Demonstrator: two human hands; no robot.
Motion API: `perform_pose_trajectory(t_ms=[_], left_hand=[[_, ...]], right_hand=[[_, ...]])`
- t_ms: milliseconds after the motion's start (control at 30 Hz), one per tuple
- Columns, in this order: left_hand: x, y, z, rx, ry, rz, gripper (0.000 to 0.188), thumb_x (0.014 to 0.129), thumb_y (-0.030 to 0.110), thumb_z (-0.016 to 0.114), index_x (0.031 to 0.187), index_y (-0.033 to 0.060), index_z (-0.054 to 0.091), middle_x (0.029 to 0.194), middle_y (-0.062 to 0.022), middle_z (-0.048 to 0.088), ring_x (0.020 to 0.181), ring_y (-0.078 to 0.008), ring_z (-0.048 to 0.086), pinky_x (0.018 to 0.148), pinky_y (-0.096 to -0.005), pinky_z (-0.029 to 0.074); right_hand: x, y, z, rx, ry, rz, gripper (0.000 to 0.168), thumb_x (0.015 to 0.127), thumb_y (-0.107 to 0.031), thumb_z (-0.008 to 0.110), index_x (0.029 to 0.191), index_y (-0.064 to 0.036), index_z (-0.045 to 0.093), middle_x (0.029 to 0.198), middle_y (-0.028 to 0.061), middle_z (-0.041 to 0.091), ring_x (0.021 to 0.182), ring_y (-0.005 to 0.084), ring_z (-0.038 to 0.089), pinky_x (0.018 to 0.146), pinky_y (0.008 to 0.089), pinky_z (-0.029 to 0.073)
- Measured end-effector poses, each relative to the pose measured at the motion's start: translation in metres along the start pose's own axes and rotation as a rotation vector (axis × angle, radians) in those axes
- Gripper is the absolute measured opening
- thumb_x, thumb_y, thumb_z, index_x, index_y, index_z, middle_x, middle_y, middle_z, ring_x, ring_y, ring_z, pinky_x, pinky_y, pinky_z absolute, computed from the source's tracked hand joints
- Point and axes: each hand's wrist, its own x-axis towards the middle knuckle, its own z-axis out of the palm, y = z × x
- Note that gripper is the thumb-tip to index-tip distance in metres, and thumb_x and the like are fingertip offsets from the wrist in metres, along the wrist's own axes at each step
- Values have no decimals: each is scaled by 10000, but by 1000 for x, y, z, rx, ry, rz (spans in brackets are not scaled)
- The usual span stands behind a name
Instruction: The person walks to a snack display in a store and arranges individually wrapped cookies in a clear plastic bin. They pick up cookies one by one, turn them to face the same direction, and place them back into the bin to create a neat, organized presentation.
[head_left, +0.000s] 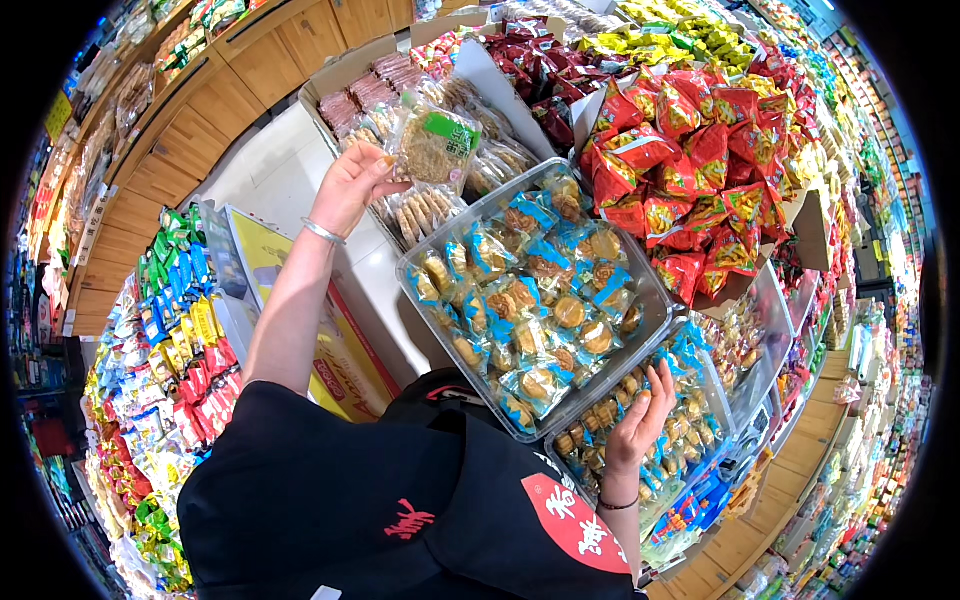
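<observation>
Pinched at its edge between the thumb and fingers of my left hand is a clear packet holding a flat round biscuit, with a green printed patch on top. I hold it above a cardboard box of similar wrapped biscuits. My right hand is over a clear plastic bin of small wrapped cookies, fingers apart and nothing visible in them. Whether it touches the cookies I cannot tell. Between my hands stands a larger clear plastic bin with blue-and-clear wrapped pastries.
Red snack bags are heaped at the upper right, with dark red bags beside them. A yellow carton stands under my left arm. Colourful small packets fill the left side. A wooden shelf unit curves along the upper left.
</observation>
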Motion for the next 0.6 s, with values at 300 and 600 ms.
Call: perform_pose_trajectory(t_ms=[300, 600], left_hand=[[3, -3, -6, 7, 25, -29, 83, 1031, 107, 601, 1104, 77, 576, 1046, -53, 697, 973, -175, 703, 930, -440, 613], [6, -6, -1, 58, 62, -114, 84, 1028, 125, 604, 1086, 76, 568, 1035, -65, 701, 936, -215, 730, 838, -409, 631]], right_hand=[[0, 0, 1, 26, 10, 3, 360, 1066, -168, 409, 1315, 19, 591, 1482, 206, 515, 1387, 348, 452, 1180, 466, 286], [-1, 0, 2, 27, 2, 22, 357, 1060, -153, 404, 1304, 22, 598, 1481, 205, 516, 1387, 349, 452, 1186, 467, 278]])
